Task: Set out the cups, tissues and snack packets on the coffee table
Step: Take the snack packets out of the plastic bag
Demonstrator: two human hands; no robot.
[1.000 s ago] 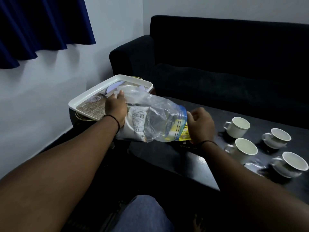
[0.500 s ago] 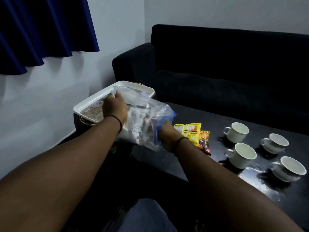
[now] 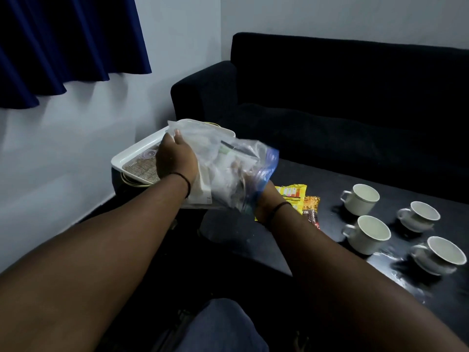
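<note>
Bag [image 3: 228, 158]: clear, blue zip edge; cups [image 3: 365, 237]: white; snack pkt [image 3: 291, 196]: yellow; 2nd pkt [image 3: 311, 207]: brown; tray [image 3: 142, 151]: white; sofa [image 3: 330, 97]: black; curtain [image 3: 63, 47]: navy.

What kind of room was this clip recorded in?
Probably a home living room or a small lounge: a dark sofa stands behind a low black coffee table holding white cups, and a blue curtain hangs on the left wall.

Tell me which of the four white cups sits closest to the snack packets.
The near-left cup, a straight-sided mug just right of the brown packet and yellow packet. The mug behind it is slightly farther; the two wide cups sit farther right.
</note>
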